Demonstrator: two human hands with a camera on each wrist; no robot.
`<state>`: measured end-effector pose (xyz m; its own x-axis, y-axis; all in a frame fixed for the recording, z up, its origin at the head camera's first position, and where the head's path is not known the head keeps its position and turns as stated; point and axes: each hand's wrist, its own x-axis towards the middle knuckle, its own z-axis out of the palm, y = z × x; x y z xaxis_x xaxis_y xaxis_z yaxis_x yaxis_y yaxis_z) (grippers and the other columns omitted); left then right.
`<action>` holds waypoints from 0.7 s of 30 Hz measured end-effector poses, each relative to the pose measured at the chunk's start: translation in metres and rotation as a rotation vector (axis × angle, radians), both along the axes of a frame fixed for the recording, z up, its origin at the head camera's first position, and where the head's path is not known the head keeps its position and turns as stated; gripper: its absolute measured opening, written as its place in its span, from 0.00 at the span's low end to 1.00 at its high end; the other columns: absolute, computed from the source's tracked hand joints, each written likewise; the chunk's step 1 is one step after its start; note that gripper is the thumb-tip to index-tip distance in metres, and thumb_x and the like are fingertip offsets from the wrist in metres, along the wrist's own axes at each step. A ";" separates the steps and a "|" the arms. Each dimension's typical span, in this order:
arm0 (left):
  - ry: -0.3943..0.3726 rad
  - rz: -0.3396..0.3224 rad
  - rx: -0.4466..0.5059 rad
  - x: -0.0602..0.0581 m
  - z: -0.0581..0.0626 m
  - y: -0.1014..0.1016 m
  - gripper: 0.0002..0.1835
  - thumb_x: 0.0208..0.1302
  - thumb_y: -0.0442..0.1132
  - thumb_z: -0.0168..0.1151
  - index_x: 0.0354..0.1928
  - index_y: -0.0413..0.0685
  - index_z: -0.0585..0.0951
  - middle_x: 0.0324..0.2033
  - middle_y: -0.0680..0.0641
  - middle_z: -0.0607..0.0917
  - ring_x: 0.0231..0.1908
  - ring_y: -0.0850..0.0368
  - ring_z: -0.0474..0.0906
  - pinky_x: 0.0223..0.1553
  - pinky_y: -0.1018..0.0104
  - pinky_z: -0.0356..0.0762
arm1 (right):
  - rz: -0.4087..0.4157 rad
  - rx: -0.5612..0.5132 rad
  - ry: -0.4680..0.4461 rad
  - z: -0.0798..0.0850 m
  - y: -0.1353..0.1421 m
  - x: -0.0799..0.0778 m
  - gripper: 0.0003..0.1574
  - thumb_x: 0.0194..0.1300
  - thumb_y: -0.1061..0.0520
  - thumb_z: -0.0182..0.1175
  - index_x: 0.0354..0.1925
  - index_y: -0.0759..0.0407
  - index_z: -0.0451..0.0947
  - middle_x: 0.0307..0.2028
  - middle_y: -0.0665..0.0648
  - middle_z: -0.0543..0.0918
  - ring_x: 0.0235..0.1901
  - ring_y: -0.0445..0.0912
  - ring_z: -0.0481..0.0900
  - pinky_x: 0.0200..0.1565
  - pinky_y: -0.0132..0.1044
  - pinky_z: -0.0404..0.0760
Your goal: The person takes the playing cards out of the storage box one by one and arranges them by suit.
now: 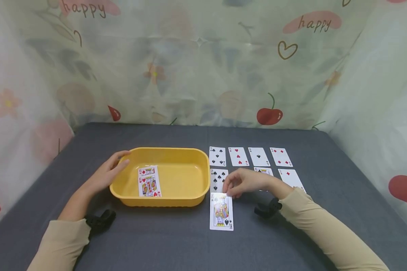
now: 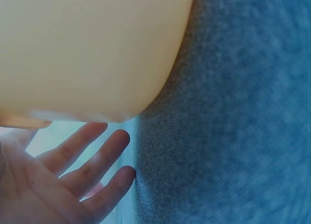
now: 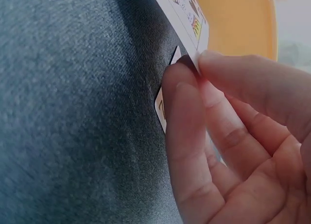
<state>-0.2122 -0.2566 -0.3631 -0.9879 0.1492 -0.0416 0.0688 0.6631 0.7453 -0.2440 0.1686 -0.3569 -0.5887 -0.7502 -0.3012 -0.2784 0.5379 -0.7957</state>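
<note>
My right hand (image 1: pixel 242 181) pinches a king of spades playing card (image 1: pixel 221 218) by its top edge, between thumb and fingertips. In the right wrist view the card (image 3: pixel 187 20) tilts up from the pinch, close over another card. A seven of spades (image 1: pixel 218 177) lies just behind it. On the left, my left hand (image 1: pixel 110 169) rests at the left end of a yellow tray (image 1: pixel 169 202), thumb over the rim. The left wrist view shows its other fingers (image 2: pixel 97 170) spread and fairly straight beside the tray's outer wall. Inside the tray are a king of hearts (image 1: pixel 150 187) and a partly covered king of diamonds (image 1: pixel 146 171).
Right of the tray, a back row holds a five of spades (image 1: pixel 218 156), a heart card (image 1: pixel 238 156), an ace of clubs (image 1: pixel 259 156) and a four of diamonds (image 1: pixel 281 157). My right arm partly covers another king (image 1: pixel 263 171) and a two of diamonds (image 1: pixel 290 177).
</note>
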 end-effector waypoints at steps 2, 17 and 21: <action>0.003 -0.001 -0.001 0.000 0.000 0.000 0.32 0.72 0.55 0.40 0.70 0.45 0.53 0.66 0.32 0.59 0.57 0.39 0.67 0.53 0.50 0.70 | 0.008 0.001 0.008 0.000 -0.001 0.001 0.09 0.59 0.62 0.61 0.39 0.64 0.79 0.28 0.52 0.82 0.28 0.38 0.77 0.34 0.31 0.79; -0.008 -0.003 0.006 -0.001 -0.001 -0.001 0.33 0.72 0.56 0.40 0.70 0.45 0.53 0.67 0.31 0.58 0.59 0.38 0.66 0.55 0.48 0.69 | -0.079 -0.043 0.149 0.018 0.000 -0.005 0.14 0.59 0.58 0.62 0.43 0.65 0.78 0.34 0.61 0.82 0.32 0.46 0.78 0.38 0.35 0.78; -0.011 0.000 0.010 -0.001 -0.001 -0.001 0.33 0.72 0.56 0.40 0.71 0.46 0.53 0.67 0.31 0.58 0.59 0.38 0.65 0.55 0.47 0.69 | -0.129 -0.100 0.132 0.031 -0.004 -0.009 0.18 0.61 0.59 0.61 0.47 0.68 0.75 0.39 0.69 0.80 0.35 0.57 0.78 0.42 0.41 0.78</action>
